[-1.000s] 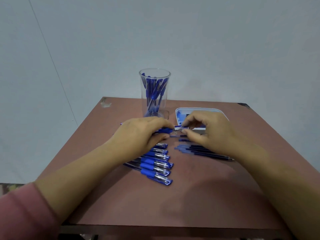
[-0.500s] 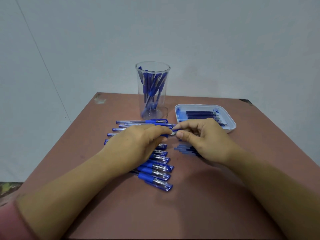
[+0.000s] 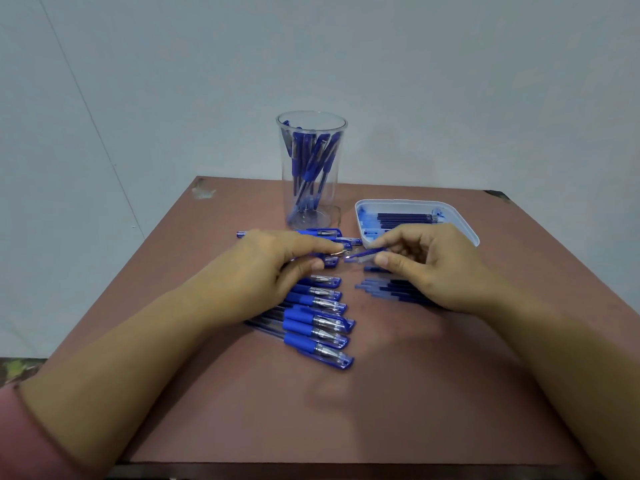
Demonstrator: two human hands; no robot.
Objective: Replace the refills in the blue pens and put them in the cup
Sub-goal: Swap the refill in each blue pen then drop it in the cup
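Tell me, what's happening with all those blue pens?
A person is swapping pen refills. The left hand pinches one pen near its tip, and the right hand pinches a thin blue piece just beside it, likely a refill or tip part. A row of pens lies on the table, loose refills lie partly under the right hand, a white tray holds others, and the clear cup already holds several pens.

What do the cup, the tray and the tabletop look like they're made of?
Cup: clear, glossy plastic or glass; pens show through its wall. Tray: white, smooth plastic, by its rounded rim. Tabletop: reddish-brown matte laminate or painted board, chipped at a far corner.
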